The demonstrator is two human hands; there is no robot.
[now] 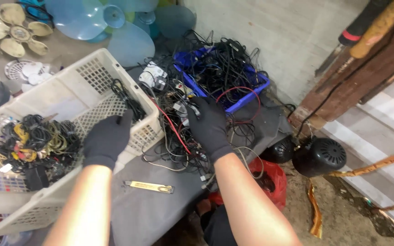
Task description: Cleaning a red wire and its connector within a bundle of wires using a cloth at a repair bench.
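Both my hands wear black gloves. My left hand rests at the rim of a white plastic crate and pinches a black cable that drapes over the crate's edge. My right hand reaches into a tangled pile of black, red and white cables on the grey bench, fingers curled among the wires. Whether it grips one I cannot tell. Inside the crate lie several coiled cable bundles.
A blue tray full of cables stands behind the pile. Blue fan blades and a beige fan blade lie at the back. A flat metal strip lies on the bench. Two black motor housings and a red bag sit at the right.
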